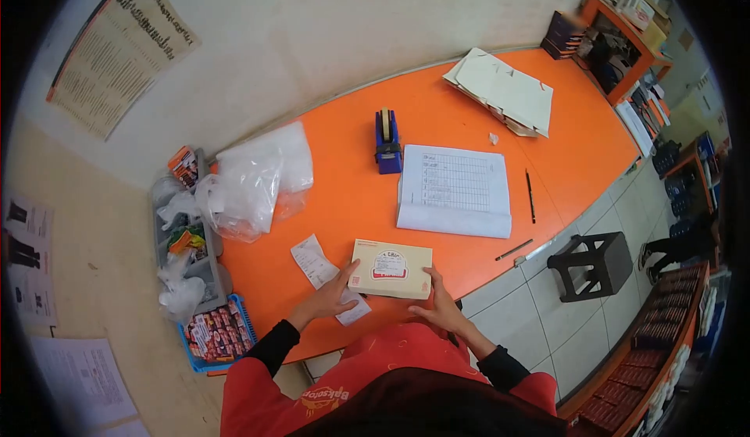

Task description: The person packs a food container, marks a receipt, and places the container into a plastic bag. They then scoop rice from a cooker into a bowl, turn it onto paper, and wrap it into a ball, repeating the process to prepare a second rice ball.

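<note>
Left hand (328,300), right hand (440,308), flat cardboard box (390,269)

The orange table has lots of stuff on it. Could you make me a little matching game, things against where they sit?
Things:
1. cream box
2. blue tape dispenser
3. black pen
4. receipt

Places:
A. to the right of the lined record sheet
B. between the left hand and right hand, at the near edge of the orange table
C. under the left hand, just left of the box
D. to the left of the record sheet's far corner

Pairs: 1-B, 2-D, 3-A, 4-C
</note>
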